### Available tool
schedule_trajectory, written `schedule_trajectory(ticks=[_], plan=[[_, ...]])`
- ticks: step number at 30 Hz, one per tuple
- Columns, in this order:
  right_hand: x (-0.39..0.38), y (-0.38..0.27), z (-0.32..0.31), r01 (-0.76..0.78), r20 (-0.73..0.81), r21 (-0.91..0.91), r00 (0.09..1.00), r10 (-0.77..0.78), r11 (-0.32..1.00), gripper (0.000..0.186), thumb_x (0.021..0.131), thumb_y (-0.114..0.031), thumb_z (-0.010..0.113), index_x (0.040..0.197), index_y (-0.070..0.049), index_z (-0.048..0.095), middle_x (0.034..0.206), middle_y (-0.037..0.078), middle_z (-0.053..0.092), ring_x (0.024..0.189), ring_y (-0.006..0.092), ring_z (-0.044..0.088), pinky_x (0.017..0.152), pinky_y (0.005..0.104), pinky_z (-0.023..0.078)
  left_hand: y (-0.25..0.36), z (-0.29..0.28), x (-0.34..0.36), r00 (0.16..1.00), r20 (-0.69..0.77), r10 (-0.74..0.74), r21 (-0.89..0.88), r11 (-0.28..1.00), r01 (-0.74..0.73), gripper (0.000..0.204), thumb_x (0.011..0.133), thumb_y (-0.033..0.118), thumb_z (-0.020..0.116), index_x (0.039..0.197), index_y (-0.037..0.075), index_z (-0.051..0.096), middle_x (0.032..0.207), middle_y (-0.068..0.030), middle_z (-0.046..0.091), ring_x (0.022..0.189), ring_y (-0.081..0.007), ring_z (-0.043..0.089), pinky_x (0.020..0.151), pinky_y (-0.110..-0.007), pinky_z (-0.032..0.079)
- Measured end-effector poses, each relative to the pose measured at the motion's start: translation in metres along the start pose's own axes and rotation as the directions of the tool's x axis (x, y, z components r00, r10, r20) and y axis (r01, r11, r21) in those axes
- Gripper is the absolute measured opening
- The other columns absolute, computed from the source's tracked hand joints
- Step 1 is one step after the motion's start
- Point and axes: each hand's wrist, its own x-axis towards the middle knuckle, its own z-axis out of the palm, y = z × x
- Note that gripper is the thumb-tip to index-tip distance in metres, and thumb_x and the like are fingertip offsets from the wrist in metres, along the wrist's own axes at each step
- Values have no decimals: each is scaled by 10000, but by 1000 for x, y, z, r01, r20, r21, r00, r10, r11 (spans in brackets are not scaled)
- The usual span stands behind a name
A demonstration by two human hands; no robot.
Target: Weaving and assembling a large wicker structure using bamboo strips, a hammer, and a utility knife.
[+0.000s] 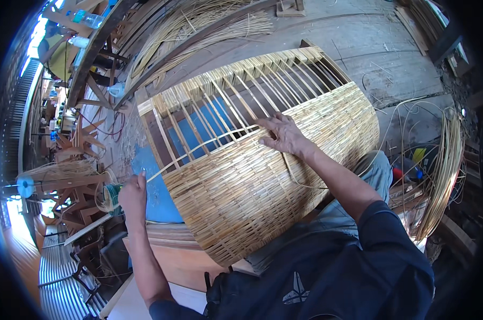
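A curved panel of woven rattan lies before me on a wooden frame, with bare upright stakes showing along its far side. Off the panel's left end, my left hand is closed on a thin, pale rattan strand. That strand runs up across the stakes, just above the weave's edge, to my right hand. There my right fingers lie over the top of the weave, touching the strand, with the thumb spread apart from them. Below this hand the strand hangs in a loose loop toward my knee.
Loose rattan strands lie in a heap on the far floor, and a coiled bundle stands at the right. A blue sheet is under the panel's left end. Wooden boards lie nearer me. A wooden bench with bottles stands far left.
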Motion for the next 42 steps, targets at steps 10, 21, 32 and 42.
schedule_trajectory(ticks=[10, 21, 32, 42], plan=[[-2, -10, 15, 16, -98, -66, 995, -23, 998, 714, 829, -657, 429, 1373, -195, 391, 1398, 111, 390, 1363, 375, 185, 1104, 511, 137, 50, 57, -5, 968, -12, -252, -655, 734, 182, 495, 877, 297, 620, 558, 28, 354, 541, -3, 329, 581, -101, 262, 497, -290, 270], [3, 1, 26, 129, -236, -77, 961, -144, 989, 633, 833, -613, 474, 1271, -157, 507, 1332, 126, 421, 1298, 380, 275, 1060, 517, 205, 60, 68, -4, 877, 32, -480, -941, 281, 188, 433, 937, 355, 481, 679, 13, 546, 660, -29, 542, 620, -102, 428, 581, -285, 379], [1, -74, 15, 83, -33, -46, 996, -85, 995, 710, 845, -645, 409, 1336, -133, 436, 1432, 147, 290, 1353, 343, 203, 1106, 500, 164, 44, 81, -8, 872, 64, -485, -945, 251, 209, 393, 914, 261, 561, 584, 65, 476, 565, 31, 467, 544, -49, 363, 498, -245, 317], [2, -126, 26, 44, 12, -83, 999, -43, 996, 752, 884, -636, 316, 1413, -101, 307, 1469, 134, 252, 1389, 338, 119, 1122, 477, 151, 45, 85, -4, 881, 115, -459, -941, 233, 245, 392, 858, 261, 662, 582, 80, 450, 577, 41, 422, 558, -46, 319, 494, -225, 295]])
